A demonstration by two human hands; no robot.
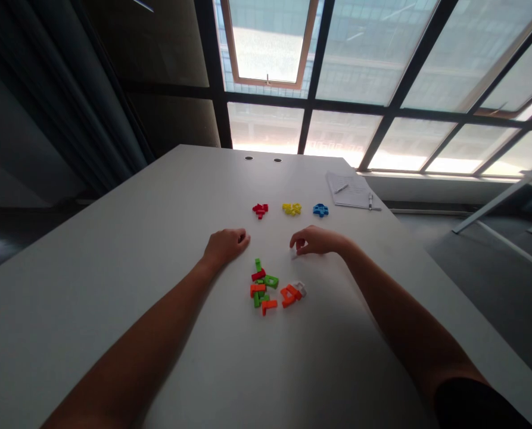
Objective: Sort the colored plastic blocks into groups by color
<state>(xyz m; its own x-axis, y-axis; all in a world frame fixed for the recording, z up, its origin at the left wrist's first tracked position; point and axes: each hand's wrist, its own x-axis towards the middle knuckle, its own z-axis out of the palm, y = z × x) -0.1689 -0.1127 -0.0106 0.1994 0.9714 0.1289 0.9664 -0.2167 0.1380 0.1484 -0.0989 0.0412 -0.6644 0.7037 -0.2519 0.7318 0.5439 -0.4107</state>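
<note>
White table spreads under everything, including the yellow pile. Paper lies right of that pile and slightly beyond, probably to leave the hands room. The left hand rests nearer and left of it, fingers curled; whether they hold anything, I cannot tell. The right hand, nearer and to its right, makes a narrow thumb-and-finger pinch. Mixed pieces lie farthest on its near side, seemingly within easy reach. The red pile is left of it, the blue pile right; the gaps likely keep colours apart. Smallest, the white piece, directly on its near side, sits in the pinch, whose fingertips suit its size.
</note>
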